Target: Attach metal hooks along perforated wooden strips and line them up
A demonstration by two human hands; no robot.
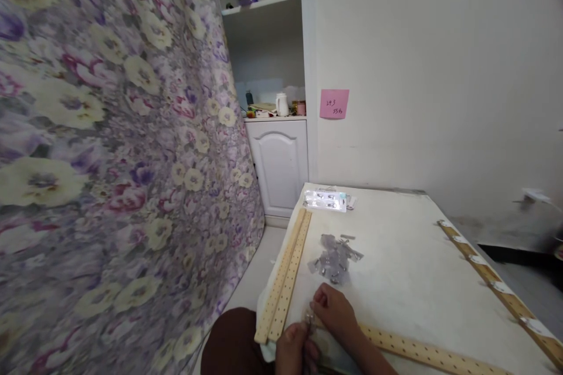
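Note:
Near the table's front edge, my left hand (291, 348) is closed round a small clear plastic bag (309, 317) with something shiny in it. Thumb and fingers of my right hand (335, 309) pinch together at the bag's upper edge; the exact grip is small and partly hidden. Beyond my hands lies a pile of small clear bags (332, 261) with metal pieces inside. Two pale wooden strips with rows of holes (288, 275) lie side by side left of the pile. Another perforated wooden strip (417, 348) runs behind my right forearm towards the lower right.
At the table's far end lies a clear blister pack (325, 200). A wooden strip with several white pieces (477, 259) lies along the right edge of the white table (387, 234). A floral curtain (132, 187) hangs at the left, beside a white cabinet (281, 167).

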